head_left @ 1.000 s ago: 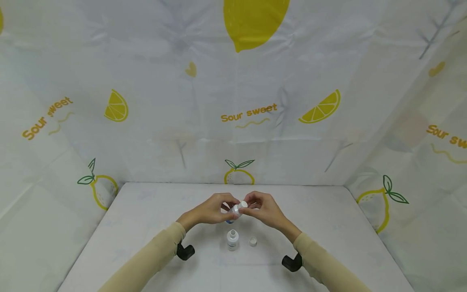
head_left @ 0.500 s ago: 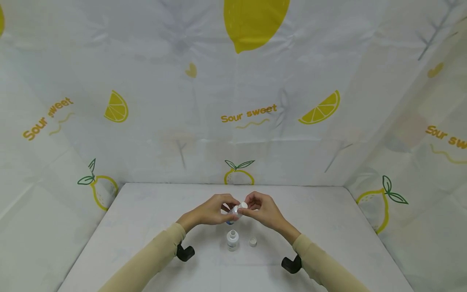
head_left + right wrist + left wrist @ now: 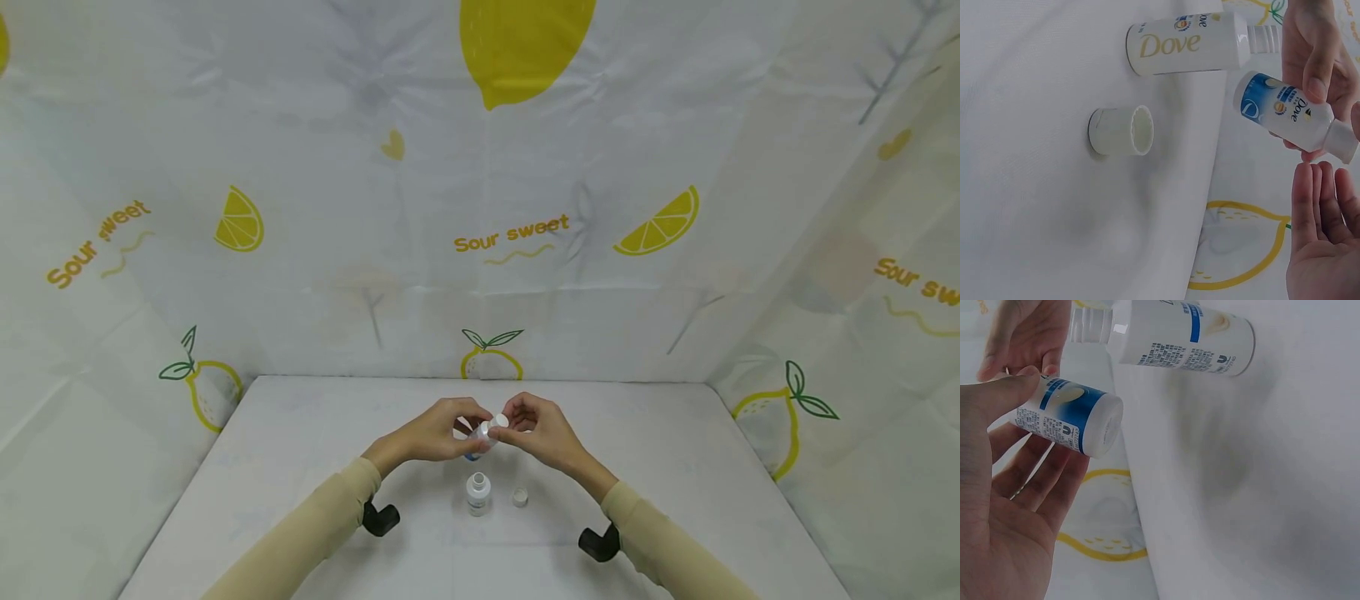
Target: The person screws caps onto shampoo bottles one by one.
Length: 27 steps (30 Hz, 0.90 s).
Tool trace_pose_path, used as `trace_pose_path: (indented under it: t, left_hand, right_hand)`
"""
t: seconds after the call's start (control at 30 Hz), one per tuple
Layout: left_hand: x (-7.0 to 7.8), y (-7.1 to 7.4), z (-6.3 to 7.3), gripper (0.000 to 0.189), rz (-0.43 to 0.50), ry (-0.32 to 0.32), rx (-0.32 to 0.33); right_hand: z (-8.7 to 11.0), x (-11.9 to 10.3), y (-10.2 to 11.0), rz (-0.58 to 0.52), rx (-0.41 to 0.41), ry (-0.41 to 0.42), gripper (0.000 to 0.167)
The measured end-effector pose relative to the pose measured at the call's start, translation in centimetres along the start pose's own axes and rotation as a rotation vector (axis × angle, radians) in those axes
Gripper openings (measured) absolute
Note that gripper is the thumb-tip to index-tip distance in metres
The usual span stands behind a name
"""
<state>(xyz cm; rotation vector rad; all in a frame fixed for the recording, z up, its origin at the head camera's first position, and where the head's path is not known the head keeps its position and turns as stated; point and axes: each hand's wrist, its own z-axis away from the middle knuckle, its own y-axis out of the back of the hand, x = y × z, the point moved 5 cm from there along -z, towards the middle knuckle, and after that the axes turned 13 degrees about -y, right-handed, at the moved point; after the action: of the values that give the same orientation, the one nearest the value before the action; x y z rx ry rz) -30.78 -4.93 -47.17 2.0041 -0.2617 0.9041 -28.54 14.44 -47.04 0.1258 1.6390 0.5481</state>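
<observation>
My left hand (image 3: pixel 438 429) grips a small Dove bottle (image 3: pixel 1294 112), white with a blue label end, tilted above the table. Its white cap (image 3: pixel 1340 140) is on and points up to the right in the head view. At that cap, the thumb and a finger of my right hand (image 3: pixel 547 433) pinch; its other fingers extend loosely in the right wrist view, and the thumb is cut off at the edge. Below the hands a white Dove bottle (image 3: pixel 478 497) stands upright with a bare threaded neck. A loose white cap (image 3: pixel 520 497) lies right of it.
The white tabletop (image 3: pixel 300 467) ends at a back edge against a lemon-print cloth wall (image 3: pixel 337 275). Similar cloth hangs on both sides. Black camera mounts (image 3: pixel 600 543) stick out below each wrist, near the table.
The right thumb has shifted very slightly left along the cap. The left hand, the standing bottle and the loose cap stay where they were.
</observation>
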Motion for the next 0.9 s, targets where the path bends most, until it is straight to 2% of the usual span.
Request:
trace_pose_path:
  t: [0.2, 0.47, 0.7, 0.9]
  left_hand:
    - [-0.2, 0.1, 0.0, 0.037, 0.004, -0.002, 0.011]
    - [-0.3, 0.1, -0.1, 0.036, 0.007, -0.008, 0.008]
    - [-0.3, 0.2, -0.1, 0.035, 0.004, -0.019, 0.009]
    - [-0.3, 0.3, -0.2, 0.037, -0.006, -0.023, 0.016]
  right_hand:
    - [-0.1, 0.0, 0.7, -0.007, -0.036, 0.003, 0.034]
    - [-0.3, -0.6, 1.3, -0.097, -0.185, 0.111, 0.049]
    - [-0.5, -0.7, 1.3, -0.095, -0.227, 0.148, 0.041]
    - [-0.7, -0.5, 1.1, -0.107, -0.232, 0.128, 0.033]
